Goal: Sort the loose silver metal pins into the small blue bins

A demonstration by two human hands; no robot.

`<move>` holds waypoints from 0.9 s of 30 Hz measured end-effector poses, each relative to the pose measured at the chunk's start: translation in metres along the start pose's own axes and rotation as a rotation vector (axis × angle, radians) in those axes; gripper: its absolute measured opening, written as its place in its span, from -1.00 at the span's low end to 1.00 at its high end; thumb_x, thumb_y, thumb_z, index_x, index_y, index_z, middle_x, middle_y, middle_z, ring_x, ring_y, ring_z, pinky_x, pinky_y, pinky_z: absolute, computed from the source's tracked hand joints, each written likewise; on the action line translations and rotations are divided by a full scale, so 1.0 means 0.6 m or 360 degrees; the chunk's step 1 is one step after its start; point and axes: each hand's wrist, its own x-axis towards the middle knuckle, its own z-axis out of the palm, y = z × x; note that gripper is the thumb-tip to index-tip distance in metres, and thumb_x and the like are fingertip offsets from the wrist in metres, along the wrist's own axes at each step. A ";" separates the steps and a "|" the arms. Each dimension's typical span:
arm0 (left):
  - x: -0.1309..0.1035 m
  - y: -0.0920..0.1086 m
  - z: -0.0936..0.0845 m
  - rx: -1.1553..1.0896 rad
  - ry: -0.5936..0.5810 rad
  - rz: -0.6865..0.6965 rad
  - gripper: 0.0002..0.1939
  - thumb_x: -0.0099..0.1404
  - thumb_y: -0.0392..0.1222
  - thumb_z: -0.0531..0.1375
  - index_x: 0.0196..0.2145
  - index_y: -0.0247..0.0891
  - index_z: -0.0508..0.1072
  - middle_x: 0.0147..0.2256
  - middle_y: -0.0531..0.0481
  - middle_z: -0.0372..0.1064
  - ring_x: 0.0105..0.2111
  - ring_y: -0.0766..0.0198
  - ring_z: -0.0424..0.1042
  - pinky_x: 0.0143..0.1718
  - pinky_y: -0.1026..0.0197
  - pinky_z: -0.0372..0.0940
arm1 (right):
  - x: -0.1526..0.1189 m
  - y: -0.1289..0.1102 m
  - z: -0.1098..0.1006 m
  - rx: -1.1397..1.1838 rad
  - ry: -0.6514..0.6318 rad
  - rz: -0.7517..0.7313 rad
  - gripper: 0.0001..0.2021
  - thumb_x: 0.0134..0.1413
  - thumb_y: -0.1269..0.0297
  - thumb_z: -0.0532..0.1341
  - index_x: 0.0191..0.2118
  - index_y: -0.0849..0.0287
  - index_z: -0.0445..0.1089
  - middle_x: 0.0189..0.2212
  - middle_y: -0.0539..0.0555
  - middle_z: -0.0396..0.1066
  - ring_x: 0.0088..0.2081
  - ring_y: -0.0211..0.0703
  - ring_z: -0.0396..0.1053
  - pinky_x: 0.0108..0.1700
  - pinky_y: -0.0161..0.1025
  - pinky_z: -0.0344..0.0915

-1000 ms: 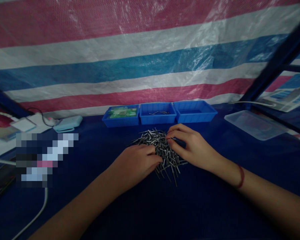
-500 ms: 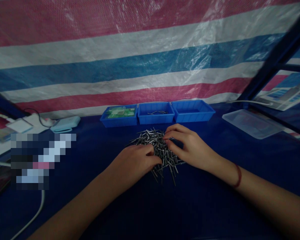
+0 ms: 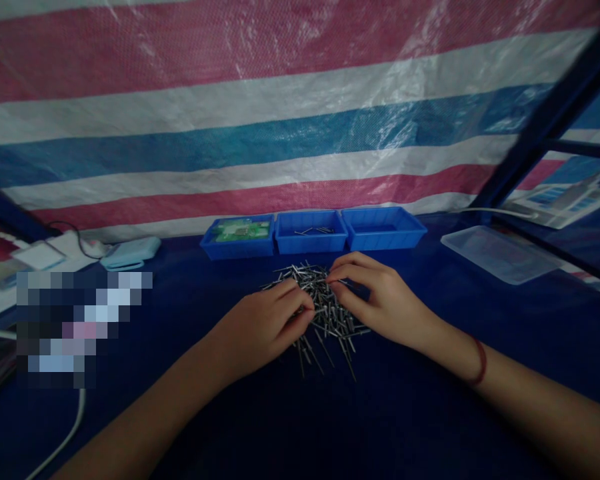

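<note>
Left grip (image 3: 260,325) pinched, over piled metal pins (image 3: 337,319)

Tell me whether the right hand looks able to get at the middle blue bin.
Probably yes: the right hand is just in front of the middle blue bin, whose top is open, and nothing visible blocks the way.

Both forearms are angled inward — the left hand (image 3: 273,320) is curled, thumb against fingertips. The right hand (image 3: 380,297) is arched, its fingers bent.
</note>
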 end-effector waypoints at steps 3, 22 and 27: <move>0.001 0.004 0.001 -0.0241 0.0237 -0.0142 -0.86 0.36 -0.24 0.00 -0.28 -0.25 0.33 -0.35 0.04 0.27 -0.41 0.35 0.29 -0.37 0.28 0.19 | -0.001 -0.009 0.003 0.0203 0.0001 0.0090 -0.87 0.05 0.45 0.14 -0.30 0.16 0.41 -0.30 0.07 0.39 -0.27 -0.20 0.37 -0.24 -0.20 0.33; -0.002 0.026 0.028 -0.0389 0.0537 -0.0264 -0.93 0.31 -0.26 0.09 -0.29 -0.22 0.37 -0.36 0.06 0.24 -0.39 0.34 0.29 -0.31 0.25 0.22 | -0.008 -0.030 0.015 0.0779 0.0028 0.0252 -0.90 0.03 0.34 0.24 -0.27 0.15 0.43 -0.36 0.04 0.37 -0.39 -0.27 0.31 -0.41 -0.26 0.26; -0.002 0.027 0.027 -0.0330 0.0608 -0.0252 -0.93 0.29 -0.25 0.12 -0.26 -0.22 0.39 -0.33 0.04 0.25 -0.37 0.34 0.30 -0.30 0.24 0.24 | -0.009 -0.031 0.011 0.0742 0.0054 0.0224 -0.90 0.07 0.35 0.22 -0.26 0.12 0.45 -0.33 0.05 0.39 -0.32 -0.23 0.36 -0.35 -0.24 0.28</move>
